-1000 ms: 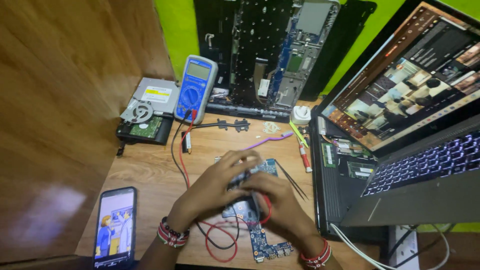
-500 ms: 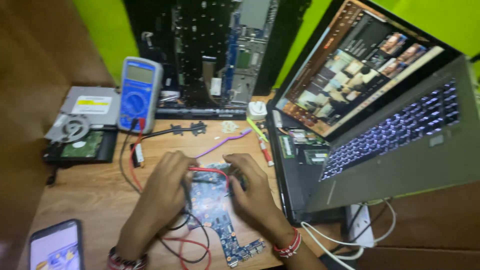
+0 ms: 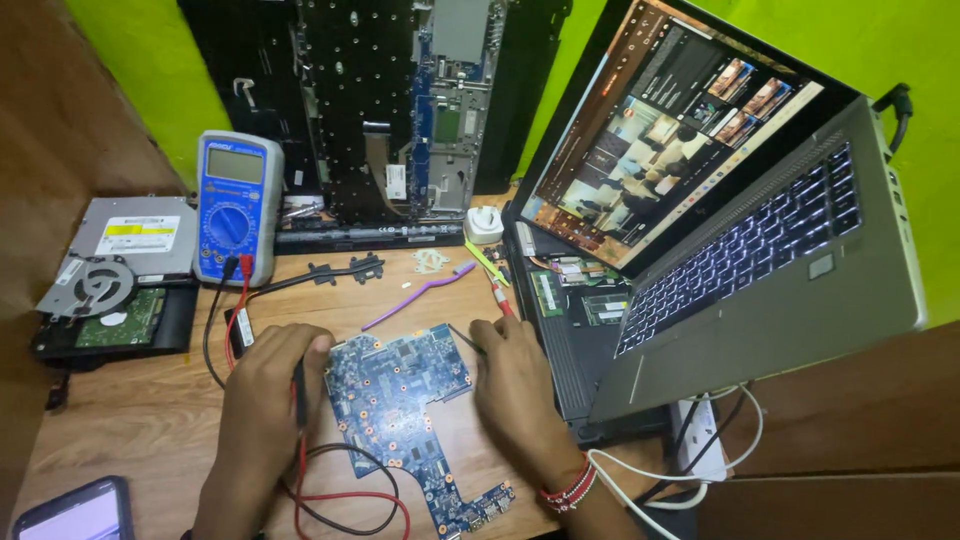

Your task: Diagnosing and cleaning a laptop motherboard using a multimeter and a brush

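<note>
Left hand (image 3: 262,400) is closed around a probe (image 3: 299,385), held upright at the left edge of the blue circuit board (image 3: 405,400). Right hand (image 3: 515,390) rests on the desk (image 3: 130,420) at the board's right edge, fingers curled on a thin dark probe (image 3: 465,338) whose tip lies over the board's upper right corner. The board lies flat on the desk between the two hands, its narrow end running toward the near edge. Red and black leads (image 3: 345,500) loop below the left hand and run up to a blue multimeter (image 3: 237,205) standing farther back on the left. Beside the meter lie a silver drive (image 3: 140,235) and a fan (image 3: 92,288) on a dark drive case. A purple tool (image 3: 420,292) lies just behind the board. A stripped laptop chassis (image 3: 390,100) leans against the green wall. To the right an open laptop (image 3: 720,220) shows a lit screen, tilted over another dark laptop base. A phone (image 3: 70,510) lies at the near left corner.
</note>
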